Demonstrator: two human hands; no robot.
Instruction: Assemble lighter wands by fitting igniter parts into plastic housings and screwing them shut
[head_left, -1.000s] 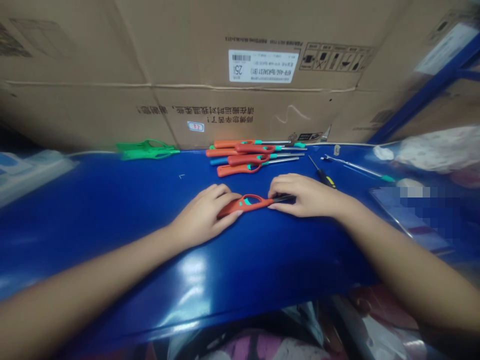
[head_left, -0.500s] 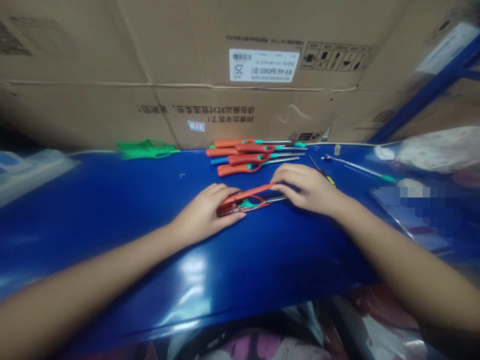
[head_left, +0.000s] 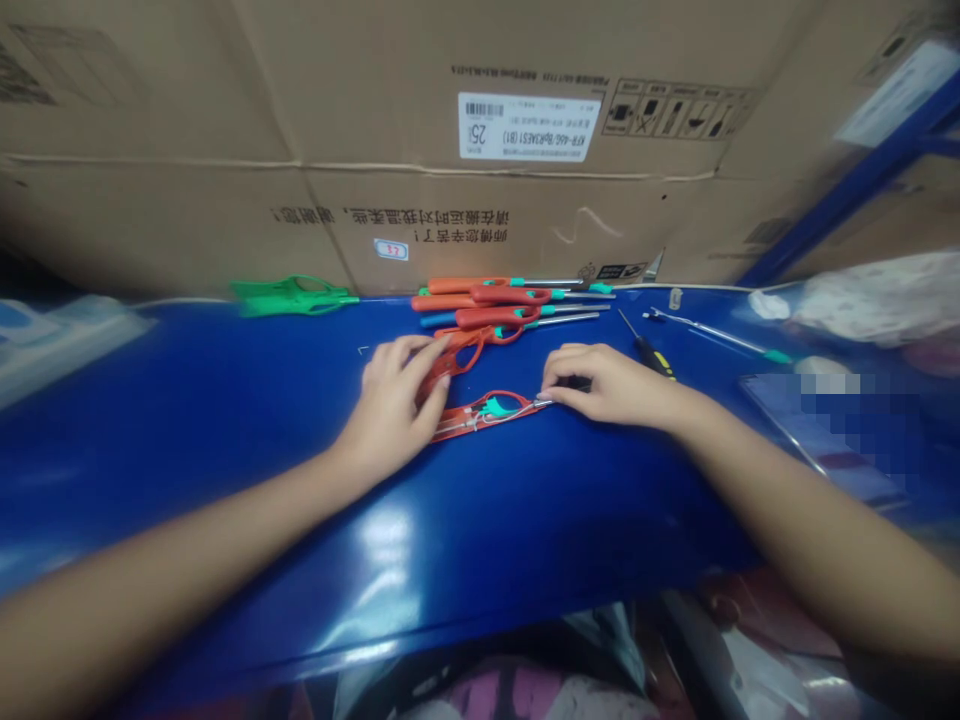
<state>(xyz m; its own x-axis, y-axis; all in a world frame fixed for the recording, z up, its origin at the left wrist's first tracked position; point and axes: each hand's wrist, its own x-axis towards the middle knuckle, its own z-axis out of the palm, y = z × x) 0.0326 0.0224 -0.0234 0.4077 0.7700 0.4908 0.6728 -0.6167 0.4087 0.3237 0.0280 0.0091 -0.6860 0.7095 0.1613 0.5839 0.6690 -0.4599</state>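
Note:
My left hand (head_left: 394,395) grips a red half shell of a long-nosed lighter (head_left: 469,355), lifted off the other half. Below it on the blue table (head_left: 247,420) lies the opened lighter body (head_left: 491,408), its teal trigger and thin wires showing; my left hand covers its left end. With thumb and fingers closed, my right hand (head_left: 600,380) pinches the metal tube at the body's right end. Behind them is a pile of long-nosed lighters (head_left: 487,298), mostly orange and red. A black and yellow screwdriver (head_left: 654,358) lies just beyond my right hand.
Green lighter shells (head_left: 292,297) lie at the back left, by a large cardboard box (head_left: 225,120). To the right are a metal tube with a teal end (head_left: 720,335), a phone-like flat device (head_left: 817,440) and a white cloth bundle (head_left: 885,300). A plastic package (head_left: 67,335) sits far left.
My left hand has lifted the red half shell away from the lighter body and moved it back and left, uncovering the inside. My right hand has shifted slightly down and stays at the tube.

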